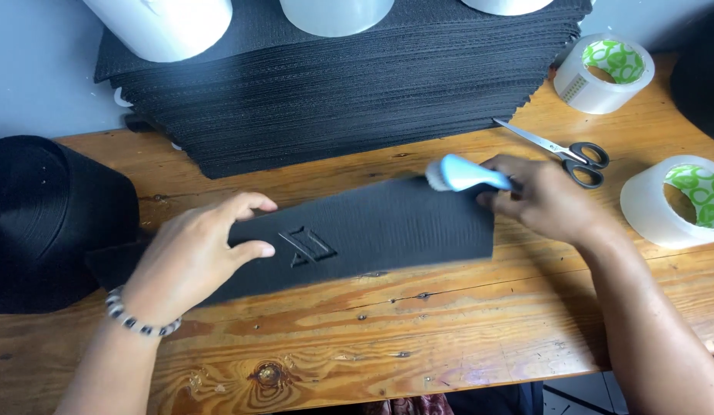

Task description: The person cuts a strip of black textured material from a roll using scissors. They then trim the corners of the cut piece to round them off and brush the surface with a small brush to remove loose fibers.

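Black ribbed fabric panel [372, 230] lies pinned under flat left hand [192, 257]; right hand [545, 200] fingers grip blue brush [468, 174].

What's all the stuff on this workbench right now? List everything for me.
Fabric panel: one, black, embossed mark, flat at table centre.
Brush: one, blue handle, white bristles, on the panel's far right edge.
Panel stack: one, black, at the back.
Tape rolls: two, clear with green-patterned cores, right side.
Scissors: one pair, black handles, right of centre.
White rolls: three, atop the stack.
Black cap: one, far left.
Table: one, brown wood.
Left hand: beaded bracelet, pressing the panel.
Right hand: gripping the brush.
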